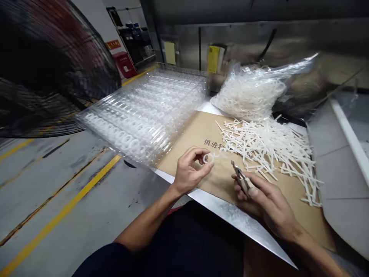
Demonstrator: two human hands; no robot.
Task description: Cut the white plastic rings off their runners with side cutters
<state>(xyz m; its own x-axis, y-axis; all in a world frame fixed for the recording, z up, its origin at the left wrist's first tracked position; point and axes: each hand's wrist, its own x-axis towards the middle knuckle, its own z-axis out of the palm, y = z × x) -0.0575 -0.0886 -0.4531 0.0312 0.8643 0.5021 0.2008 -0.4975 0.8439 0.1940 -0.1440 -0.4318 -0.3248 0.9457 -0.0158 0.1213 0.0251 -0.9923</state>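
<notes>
Between the thumb and fingers of my left hand [191, 169] is a white plastic ring piece [210, 157], with more of its curled shape reaching toward the right. My right hand [265, 198] is wrapped round a pair of nippers [241, 179], whose metal tip points up and away from me, apart from the ring piece. Both hands are over a brown cardboard sheet [184, 140] with printed characters. Right of the ring piece lies a loose heap of thin white plastic sticks [268, 144].
Clear plastic trays [144, 111] holding rows of white rings stand at the left. A clear bag [250, 92] full of white parts sits at the back. A large fan [57, 69] is close on the left. The metal table edge [230, 217] runs in front of me.
</notes>
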